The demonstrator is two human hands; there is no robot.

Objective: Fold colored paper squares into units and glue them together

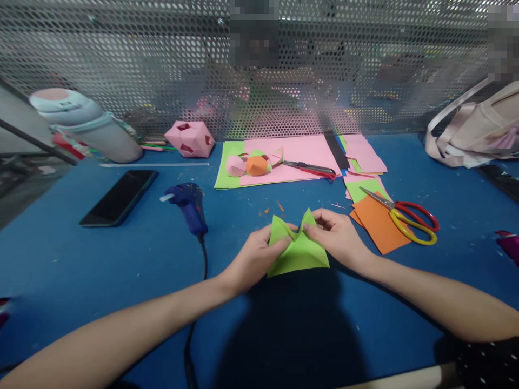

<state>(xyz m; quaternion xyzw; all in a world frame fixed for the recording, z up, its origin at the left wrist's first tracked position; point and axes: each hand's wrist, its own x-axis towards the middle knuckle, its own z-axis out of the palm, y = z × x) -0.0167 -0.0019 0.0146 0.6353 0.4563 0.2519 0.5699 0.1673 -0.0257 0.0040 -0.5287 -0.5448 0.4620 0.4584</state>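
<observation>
Between my two hands is a sheet of light green paper [300, 255], held above the blue table and bent in the middle of its far edge, so two corners stand up. My left hand [259, 251] pinches it on the left, thumb on top and the other fingers behind. From the right, my right hand [338, 235] grips the far edge near the bend between thumb and fingers. Close to my right hand, a pair of scissors [392, 206] with red and yellow handles lies on orange paper [375, 224].
A blue glue gun [188, 208] and a phone [120, 198] lie left. Behind are a pink paper polyhedron [190, 139], a bottle [91, 127], paper sheets [227, 175], folded paper pieces [257, 165] and a cutter knife [310, 167]. A bag [466, 127] stands right, against a perforated metal screen [162, 70].
</observation>
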